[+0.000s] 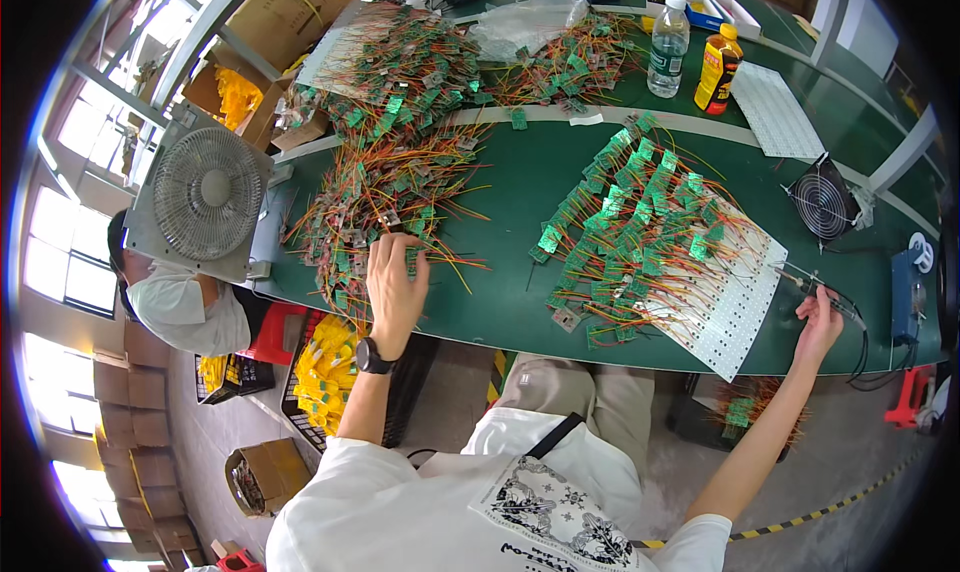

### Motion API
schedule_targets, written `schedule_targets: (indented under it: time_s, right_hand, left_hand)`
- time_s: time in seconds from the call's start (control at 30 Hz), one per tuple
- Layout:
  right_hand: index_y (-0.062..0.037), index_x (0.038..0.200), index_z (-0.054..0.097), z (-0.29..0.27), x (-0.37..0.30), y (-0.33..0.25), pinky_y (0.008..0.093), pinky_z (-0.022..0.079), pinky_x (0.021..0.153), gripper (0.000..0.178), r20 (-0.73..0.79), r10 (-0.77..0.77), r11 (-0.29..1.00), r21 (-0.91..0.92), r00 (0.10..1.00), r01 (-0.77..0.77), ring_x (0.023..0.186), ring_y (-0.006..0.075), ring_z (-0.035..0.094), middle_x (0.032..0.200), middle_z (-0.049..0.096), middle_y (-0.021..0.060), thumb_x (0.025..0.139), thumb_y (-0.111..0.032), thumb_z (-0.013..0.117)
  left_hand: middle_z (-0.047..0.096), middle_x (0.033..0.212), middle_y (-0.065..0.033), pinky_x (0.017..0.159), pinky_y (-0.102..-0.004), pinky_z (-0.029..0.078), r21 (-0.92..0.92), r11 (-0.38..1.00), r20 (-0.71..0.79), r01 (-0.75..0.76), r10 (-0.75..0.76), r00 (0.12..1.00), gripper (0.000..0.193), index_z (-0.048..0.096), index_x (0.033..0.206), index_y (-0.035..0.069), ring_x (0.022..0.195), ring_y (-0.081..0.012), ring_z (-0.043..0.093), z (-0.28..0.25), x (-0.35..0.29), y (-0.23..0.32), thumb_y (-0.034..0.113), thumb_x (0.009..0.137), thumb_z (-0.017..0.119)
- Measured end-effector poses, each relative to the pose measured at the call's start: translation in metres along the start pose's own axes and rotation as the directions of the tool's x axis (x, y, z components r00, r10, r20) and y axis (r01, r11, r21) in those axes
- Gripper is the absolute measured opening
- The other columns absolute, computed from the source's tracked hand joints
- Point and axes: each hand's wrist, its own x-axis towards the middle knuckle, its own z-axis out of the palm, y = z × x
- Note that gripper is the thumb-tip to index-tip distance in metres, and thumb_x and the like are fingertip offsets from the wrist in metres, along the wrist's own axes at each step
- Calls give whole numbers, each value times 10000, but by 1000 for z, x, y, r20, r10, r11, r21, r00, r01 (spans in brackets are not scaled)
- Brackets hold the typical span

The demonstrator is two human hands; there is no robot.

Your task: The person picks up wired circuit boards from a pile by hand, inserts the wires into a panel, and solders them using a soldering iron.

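My left hand (396,284), a watch on its wrist, is at the near part of a heap of small green circuit boards with red and yellow wires (365,207). Its fingers are bent down among them; what they pinch is hidden. Held in my right hand (820,324) is a soldering iron (806,283), its tip angled left toward a white perforated board (735,317). Wires from rows of green circuit boards (625,222) lie across that white board. The iron's cable trails to a blue box (906,294) on the right.
A small black fan (823,200), bottle of water (668,50), yellow-labelled bottle (718,70) and second white board (777,110) stand or lie beyond. A large grey fan (208,194) is at left, near another person (185,307). Below the table edge is a crate of yellow parts (325,372).
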Motion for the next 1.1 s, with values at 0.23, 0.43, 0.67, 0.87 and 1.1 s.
schedule_targets:
  time_s: [0.23, 0.43, 0.67, 0.87, 1.1]
  right_hand:
    - [37, 995, 646, 1, 17, -11, 221, 402, 502, 213, -7, -56, 998, 5, 998, 56, 530, 115, 574, 700, 637, 66, 898, -150, 680]
    - [32, 988, 647, 1, 13, -7, 216, 402, 497, 208, -7, -49, 999, 13, 999, 49, 533, 113, 577, 706, 638, 64, 897, -152, 680]
    - [28, 979, 647, 1, 7, -2, 218, 404, 503, 200, -6, -23, 1000, 14, 1000, 23, 539, 117, 579, 709, 635, 63, 896, -151, 678]
    - [24, 966, 650, 2, -1, -1, 226, 405, 504, 181, -5, -3, 1000, 11, 1000, 3, 542, 125, 576, 707, 623, 63, 899, -143, 670]
    - [26, 961, 648, 11, -8, -8, 227, 396, 487, 169, -29, -3, 1000, 28, 1000, 3, 533, 135, 568, 699, 617, 63, 894, -127, 672]
  left_hand:
    - [598, 971, -120, 820, -409, 453, -73, 995, 118, -71, 79, 990, 218, 596, 1021, 26, 928, -329, 561, 12, -7, -27, 65, 819, 668]
    - [605, 969, -84, 816, -396, 456, -96, 995, 319, 28, 4, 948, 255, 650, 1003, 53, 924, -276, 583, -1, -5, -35, 75, 761, 728]
    - [663, 784, -102, 631, -357, 508, -312, 949, 303, 47, 53, 952, 122, 697, 823, 15, 701, -264, 652, -14, 2, -41, 133, 823, 728]
    - [715, 760, -78, 565, -377, 495, -12, 995, 166, 96, -93, 982, 121, 640, 918, 33, 618, -290, 669, -35, -2, -22, 153, 914, 631]
    - [737, 822, -94, 624, -295, 537, -430, 889, 235, 159, -60, 970, 100, 607, 999, 6, 720, -225, 722, -34, 15, 29, 85, 939, 592]
